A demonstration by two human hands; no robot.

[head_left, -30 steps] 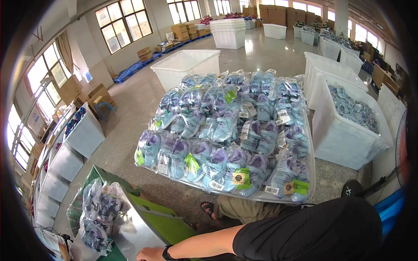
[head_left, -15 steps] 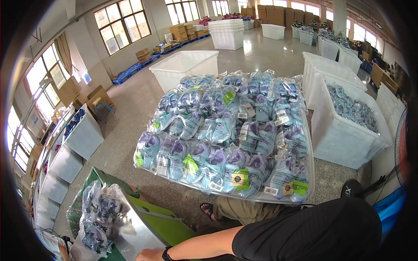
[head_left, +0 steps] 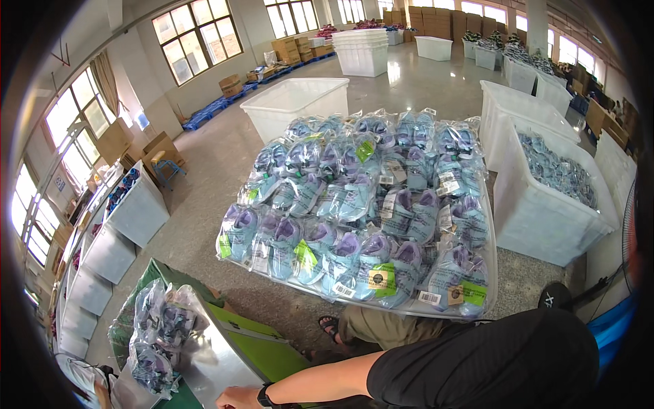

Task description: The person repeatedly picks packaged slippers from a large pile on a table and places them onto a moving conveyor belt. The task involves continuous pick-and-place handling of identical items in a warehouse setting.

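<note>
My right hand (head_left: 237,397) is at the lower edge, with a dark band on the wrist and a black sleeve above the bare forearm. The picture's edge cuts off its fingers, so whether it holds anything is hidden. It is beside a shiny metal tabletop (head_left: 212,354). On that table's left part, bagged dark and grey shoes (head_left: 153,368) lie in a loose heap of clear plastic. My left hand is outside the picture. Beyond my arm stands a large white bin (head_left: 492,273), heaped with rows of light blue and purple shoes (head_left: 344,194) in clear bags, some with green labels.
White bins (head_left: 555,218) stand at the right, one filled with bagged shoes. Another white bin (head_left: 296,102) is behind the heap. A row of bins (head_left: 139,211) lines the left. A blue stool (head_left: 163,170) stands near cartons. At lower left, a person's white clothing (head_left: 78,375) shows.
The whole view has shifted slightly, so the scene sits a little farther right. My right hand stays beside the metal tabletop, and the bagged shoes have not visibly moved.
</note>
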